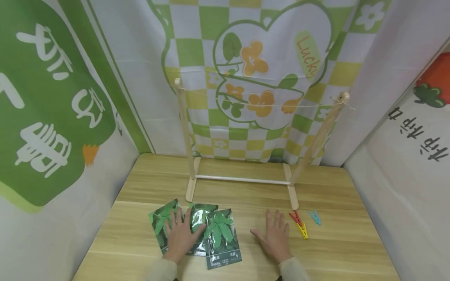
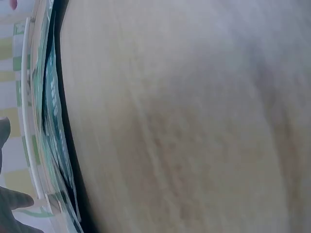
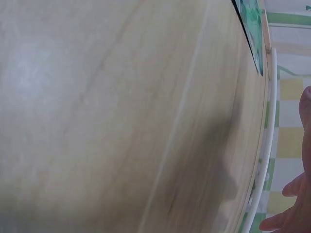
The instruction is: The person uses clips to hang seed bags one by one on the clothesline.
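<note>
One wooden table (image 1: 351, 249), fabric backdrops (image 1: 260, 70) on three sides.

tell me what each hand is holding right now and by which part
Nothing is held. The left hand lies flat, fingers straight, on the leaf-print packets. The right hand rests flat on the bare table, beside the clothespins.
</note>
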{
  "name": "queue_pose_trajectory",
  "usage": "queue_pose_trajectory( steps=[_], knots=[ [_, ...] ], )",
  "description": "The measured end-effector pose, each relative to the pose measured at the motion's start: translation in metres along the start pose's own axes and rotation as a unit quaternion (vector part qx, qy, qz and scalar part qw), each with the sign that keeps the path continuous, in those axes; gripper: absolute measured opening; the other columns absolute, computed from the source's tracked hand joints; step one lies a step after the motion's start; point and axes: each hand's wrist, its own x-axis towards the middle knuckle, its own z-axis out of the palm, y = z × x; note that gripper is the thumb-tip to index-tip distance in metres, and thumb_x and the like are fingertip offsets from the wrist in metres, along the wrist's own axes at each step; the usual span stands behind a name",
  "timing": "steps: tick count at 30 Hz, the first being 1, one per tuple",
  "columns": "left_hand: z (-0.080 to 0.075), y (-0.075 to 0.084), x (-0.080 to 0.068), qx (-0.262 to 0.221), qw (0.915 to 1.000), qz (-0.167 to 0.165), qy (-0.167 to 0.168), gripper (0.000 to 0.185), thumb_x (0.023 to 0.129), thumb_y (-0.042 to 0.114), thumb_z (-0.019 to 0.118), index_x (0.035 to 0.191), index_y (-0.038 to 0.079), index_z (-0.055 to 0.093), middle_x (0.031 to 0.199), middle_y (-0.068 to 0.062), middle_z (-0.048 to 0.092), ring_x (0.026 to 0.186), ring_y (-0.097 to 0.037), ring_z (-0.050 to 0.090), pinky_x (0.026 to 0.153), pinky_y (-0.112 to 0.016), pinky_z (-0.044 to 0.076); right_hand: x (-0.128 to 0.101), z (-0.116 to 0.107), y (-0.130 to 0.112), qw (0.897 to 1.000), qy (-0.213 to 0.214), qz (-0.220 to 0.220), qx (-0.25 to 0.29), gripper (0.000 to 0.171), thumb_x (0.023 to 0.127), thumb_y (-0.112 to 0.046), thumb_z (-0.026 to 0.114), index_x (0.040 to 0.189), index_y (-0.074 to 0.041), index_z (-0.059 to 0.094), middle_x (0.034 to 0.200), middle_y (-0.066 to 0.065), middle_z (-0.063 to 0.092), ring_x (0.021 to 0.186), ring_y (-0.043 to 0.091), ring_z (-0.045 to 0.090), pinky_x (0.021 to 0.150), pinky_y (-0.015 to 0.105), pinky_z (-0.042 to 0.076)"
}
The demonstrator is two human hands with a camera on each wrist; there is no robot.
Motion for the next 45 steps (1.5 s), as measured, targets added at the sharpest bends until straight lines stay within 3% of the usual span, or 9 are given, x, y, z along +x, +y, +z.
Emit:
queue_pose_trajectory(
  steps=[7,11,20,26,33,40,45],
  knots=[
    [-0.003,-0.009,-0.002,-0.003,0.9977,-0.043,-0.052,0.099,0.083,0.073,0.053,0.151,0.004,0.031,0.156,-0.034,0.015,0.144,-0.055,0.009,0.11,-0.076,0.008,0.001,-0.004,0.009,1.0,-0.003,0.014,0.011,0.096,0.086,-0.065,0.058,0.153,-0.003,0.025,0.155,0.036,0.018,0.144,0.054,0.014,0.114,0.07,0.016],
    [-0.004,-0.014,-0.003,-0.009,0.9964,-0.052,-0.066,0.102,0.083,0.074,0.052,0.151,0.002,0.028,0.156,-0.036,0.011,0.144,-0.056,0.005,0.11,-0.076,0.004,0.002,-0.006,0.016,1.0,-0.008,0.024,0.017,0.097,0.087,-0.065,0.056,0.153,-0.001,0.024,0.155,0.037,0.015,0.144,0.054,0.012,0.114,0.07,0.014],
    [-0.013,-0.022,-0.001,-0.009,0.9955,-0.066,-0.067,0.099,0.086,0.07,0.052,0.151,0.0,0.027,0.154,-0.039,0.012,0.143,-0.059,0.005,0.109,-0.078,0.003,0.005,-0.012,0.033,0.999,0.015,0.046,0.018,0.097,0.087,-0.064,0.058,0.152,0.0,0.025,0.154,0.037,0.017,0.143,0.054,0.014,0.114,0.07,0.014],
    [-0.014,-0.026,-0.003,-0.011,0.995,-0.068,-0.073,0.1,0.085,0.069,0.055,0.151,-0.001,0.026,0.154,-0.04,0.008,0.142,-0.06,0.003,0.108,-0.079,0.003,0.007,-0.019,0.045,0.998,0.006,0.058,0.023,0.098,0.089,-0.063,0.056,0.152,0.003,0.021,0.154,0.034,0.016,0.144,0.052,0.01,0.112,0.073,0.01],
    [-0.017,-0.035,-0.006,-0.015,0.9948,-0.072,-0.071,0.1,0.087,0.069,0.053,0.15,-0.003,0.026,0.152,-0.043,0.007,0.141,-0.062,0.001,0.106,-0.08,0.004,0.005,-0.024,0.06,0.996,0.016,0.078,0.037,0.095,0.088,-0.062,0.058,0.151,0.0,0.024,0.148,0.031,0.022,0.14,0.047,0.015,0.109,0.07,0.018],
    [-0.017,-0.047,-0.003,-0.021,0.9928,-0.091,-0.074,0.1,0.088,0.068,0.052,0.15,-0.006,0.024,0.151,-0.045,0.001,0.14,-0.064,-0.001,0.104,-0.082,0.002,0.004,-0.029,0.078,0.995,0.002,0.096,0.025,0.099,0.09,-0.069,0.047,0.154,0.0,0.014,0.152,0.04,0.01,0.141,0.056,0.01,0.109,0.075,0.014],
    [-0.017,-0.054,0.0,-0.026,0.9912,-0.108,-0.071,0.107,0.085,0.072,0.052,0.15,-0.005,0.02,0.149,-0.047,0.0,0.138,-0.066,0.001,0.104,-0.081,0.001,0.005,-0.037,0.085,0.992,-0.01,0.118,0.047,0.102,0.09,-0.071,0.045,0.154,0.002,0.011,0.155,0.037,0.007,0.142,0.056,0.006,0.11,0.074,0.009]
  ],
)
